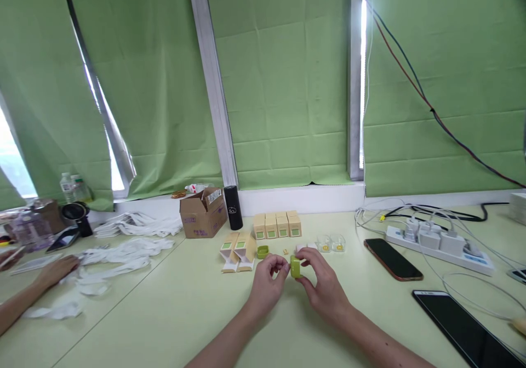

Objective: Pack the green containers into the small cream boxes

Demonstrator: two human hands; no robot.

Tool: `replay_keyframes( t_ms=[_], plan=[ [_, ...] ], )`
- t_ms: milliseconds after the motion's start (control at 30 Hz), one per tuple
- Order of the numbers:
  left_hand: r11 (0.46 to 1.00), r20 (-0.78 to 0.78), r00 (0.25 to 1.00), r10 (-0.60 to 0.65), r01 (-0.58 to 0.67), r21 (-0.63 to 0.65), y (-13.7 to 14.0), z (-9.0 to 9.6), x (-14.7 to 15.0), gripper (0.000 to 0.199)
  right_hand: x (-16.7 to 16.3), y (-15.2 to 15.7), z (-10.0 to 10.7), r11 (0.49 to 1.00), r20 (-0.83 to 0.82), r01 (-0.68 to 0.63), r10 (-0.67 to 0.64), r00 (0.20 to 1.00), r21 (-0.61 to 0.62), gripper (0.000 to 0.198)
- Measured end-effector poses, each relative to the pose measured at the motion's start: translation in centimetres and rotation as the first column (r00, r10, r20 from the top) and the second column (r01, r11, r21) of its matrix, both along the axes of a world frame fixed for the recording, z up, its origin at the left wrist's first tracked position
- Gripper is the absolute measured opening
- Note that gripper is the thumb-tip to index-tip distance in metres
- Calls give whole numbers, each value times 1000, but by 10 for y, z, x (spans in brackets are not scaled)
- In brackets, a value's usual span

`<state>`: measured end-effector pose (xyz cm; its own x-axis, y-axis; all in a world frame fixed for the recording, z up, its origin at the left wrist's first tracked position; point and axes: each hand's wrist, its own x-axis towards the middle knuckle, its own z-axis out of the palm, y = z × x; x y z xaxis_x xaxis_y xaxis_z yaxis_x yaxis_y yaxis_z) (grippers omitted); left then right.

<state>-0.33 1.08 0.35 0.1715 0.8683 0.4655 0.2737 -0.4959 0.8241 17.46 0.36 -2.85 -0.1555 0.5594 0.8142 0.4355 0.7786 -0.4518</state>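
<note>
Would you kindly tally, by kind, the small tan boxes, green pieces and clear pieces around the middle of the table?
Small tan boxes in the back row: 4
Tan boxes in the nearer pair: 2
Green pieces, one in the right hand: 2
Clear pieces with yellow inside: 2
Total: 10

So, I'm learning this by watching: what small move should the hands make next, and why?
Probably use the left hand to steady the green case: the right hand grips it from one side, and the left fingertips are right by the other, contact unclear.
</note>
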Motion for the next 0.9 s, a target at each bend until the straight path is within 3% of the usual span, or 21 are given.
replay_keyframes(
  t_ms=[900],
  plan=[
    [1000,37,999,13,-12,-13,0,1,0,30,0,-1,3,1000,-26,9,-9,1000,1,40]
  ],
)
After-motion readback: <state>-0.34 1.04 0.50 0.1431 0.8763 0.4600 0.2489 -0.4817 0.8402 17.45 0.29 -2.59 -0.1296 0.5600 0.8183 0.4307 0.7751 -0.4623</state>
